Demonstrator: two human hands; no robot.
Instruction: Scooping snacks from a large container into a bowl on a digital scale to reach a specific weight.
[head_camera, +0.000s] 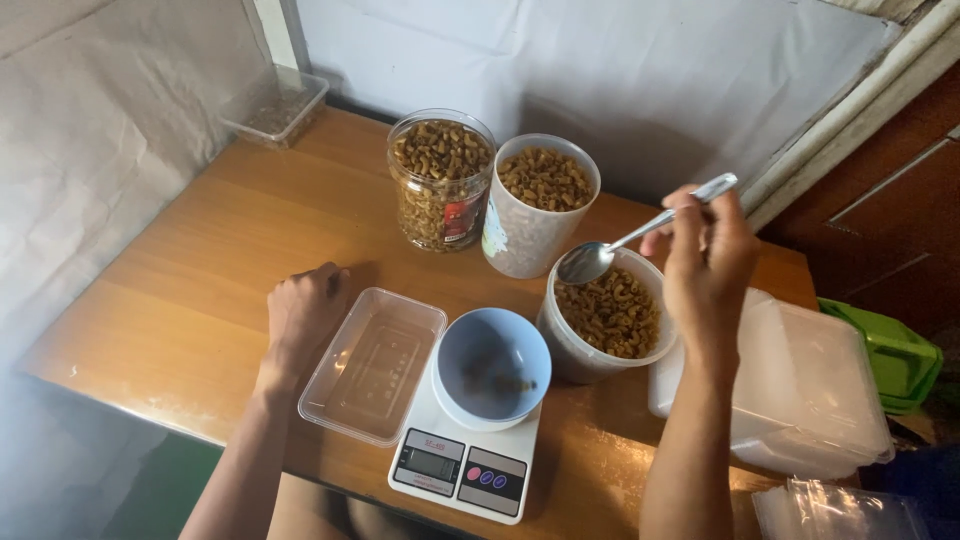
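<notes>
Though seemingly empty, smooth steel spoon.

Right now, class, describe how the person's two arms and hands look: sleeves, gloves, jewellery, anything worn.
Both forearms are bare from the bottom edge of the picture to the wrists: no sleeves show. The left hand and right hand wear no gloves. No watch, bracelet or ring can be seen on either. The arms are slim, and no markings show on them.
</notes>
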